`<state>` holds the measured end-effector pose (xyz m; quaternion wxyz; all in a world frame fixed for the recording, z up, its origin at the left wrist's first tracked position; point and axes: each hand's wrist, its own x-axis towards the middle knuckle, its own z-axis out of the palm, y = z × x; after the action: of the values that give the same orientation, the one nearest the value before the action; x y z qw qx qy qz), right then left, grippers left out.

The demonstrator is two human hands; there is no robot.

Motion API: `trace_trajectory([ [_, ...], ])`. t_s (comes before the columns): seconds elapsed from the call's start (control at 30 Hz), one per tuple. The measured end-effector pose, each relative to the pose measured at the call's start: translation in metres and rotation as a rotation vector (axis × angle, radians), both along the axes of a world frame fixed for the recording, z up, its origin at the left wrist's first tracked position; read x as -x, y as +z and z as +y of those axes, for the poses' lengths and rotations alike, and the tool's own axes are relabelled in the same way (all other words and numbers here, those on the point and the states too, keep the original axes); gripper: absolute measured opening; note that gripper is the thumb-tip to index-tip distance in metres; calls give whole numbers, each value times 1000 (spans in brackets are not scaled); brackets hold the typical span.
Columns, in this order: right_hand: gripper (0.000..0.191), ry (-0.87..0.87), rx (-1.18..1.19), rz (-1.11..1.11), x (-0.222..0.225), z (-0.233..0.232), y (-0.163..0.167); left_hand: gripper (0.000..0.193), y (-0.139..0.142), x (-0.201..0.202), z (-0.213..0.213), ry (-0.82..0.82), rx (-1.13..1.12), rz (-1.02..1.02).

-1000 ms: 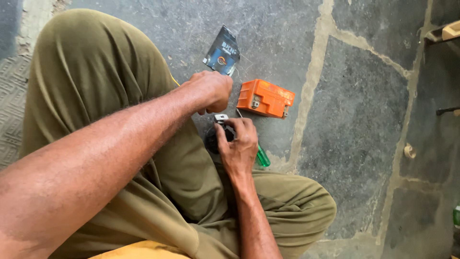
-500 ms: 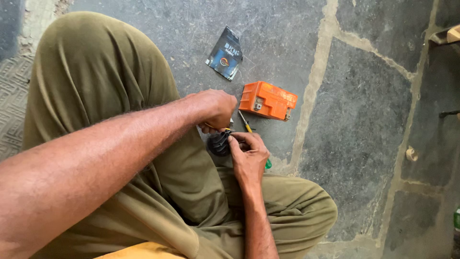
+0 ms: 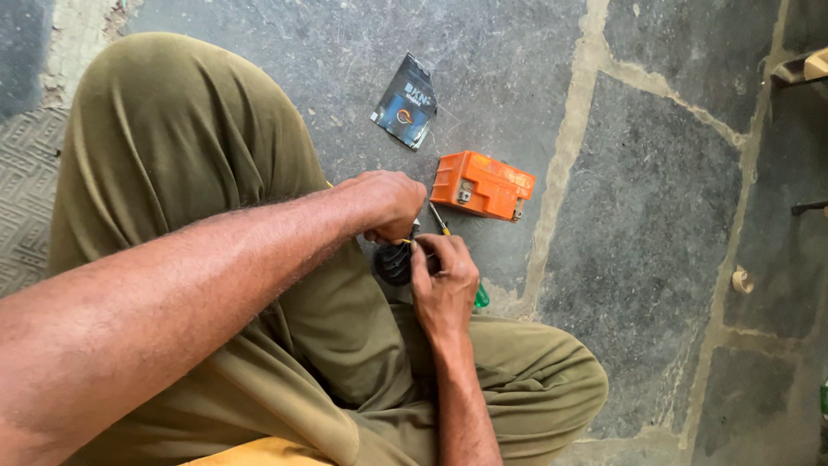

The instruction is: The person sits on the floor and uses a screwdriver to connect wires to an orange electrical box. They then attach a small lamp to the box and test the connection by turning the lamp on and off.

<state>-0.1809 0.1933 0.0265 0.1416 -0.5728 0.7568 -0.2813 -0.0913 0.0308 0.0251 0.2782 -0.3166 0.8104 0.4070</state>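
Observation:
I sit cross-legged on a stone floor in olive trousers. My left hand [image 3: 385, 204] and my right hand [image 3: 444, 285] meet over a small black part [image 3: 392, 263] held between them, above my right leg. A thin yellow wire shows at the fingertips. A screwdriver with a yellow shaft [image 3: 439, 220] and green handle end [image 3: 480, 298] lies under my right hand. An orange rectangular battery [image 3: 481, 185] sits on the floor just beyond my hands. Which hand bears the black part's weight is hard to tell.
A dark torn packet [image 3: 405, 102] lies on the floor beyond the battery. Pale mortar joints [image 3: 565, 147] cross the grey slabs. A patterned mat [image 3: 30, 190] is at the left. A small round object [image 3: 742, 280] lies at the right.
Both hands have shifted slightly down and closer together over the black part. The view has tilted a little, so the packet and battery sit lower in frame.

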Motion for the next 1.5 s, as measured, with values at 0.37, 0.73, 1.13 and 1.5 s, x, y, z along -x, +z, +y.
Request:
trace_trajectory([
  [0.37,26,-219,-391,-431,28,-10,-13,42,-6,2,2,2,26,45],
  [0.73,27,317,-79,151,9,-2,26,41,-15,6,0,-87,64,28],
  [1.13,43,484,-15,421,14,-1,13,41,-23,4,-1,-86,73,62],
  [1.5,34,456,-49,430,13,2,11,40,-25,5,2,-163,95,36],
])
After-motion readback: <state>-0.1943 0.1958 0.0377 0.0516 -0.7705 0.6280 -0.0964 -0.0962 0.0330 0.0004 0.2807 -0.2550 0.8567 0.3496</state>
